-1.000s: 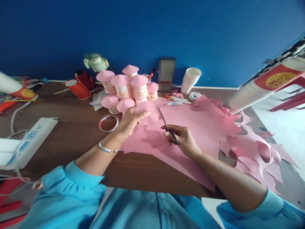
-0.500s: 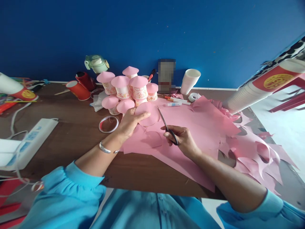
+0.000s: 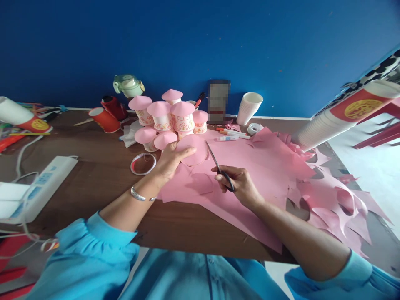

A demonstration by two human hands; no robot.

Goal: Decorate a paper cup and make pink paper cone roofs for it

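Note:
Between thumb and fingers, my left hand (image 3: 171, 160) holds a round pink paper disc (image 3: 194, 155) above the pink sheets. My right hand (image 3: 239, 182) grips black-handled scissors (image 3: 216, 162), their blades pointing up and left beside the disc's right edge. The blades look closed or nearly so and stand slightly apart from the disc. Large pink paper (image 3: 250, 179) lies under both hands. Just behind my left hand stand several decorated paper cups (image 3: 183, 118) with pink cone tops.
A tape roll (image 3: 143, 163) lies left of my left hand. Pink offcuts (image 3: 337, 204) and a long stack of white cups (image 3: 325, 125) are at the right. A white power strip (image 3: 46, 183) is at the left; markers (image 3: 234, 133) lie behind the scissors.
The view has shifted very slightly, so background things sit a little lower. Both hands keep their hold on the disc and the scissors.

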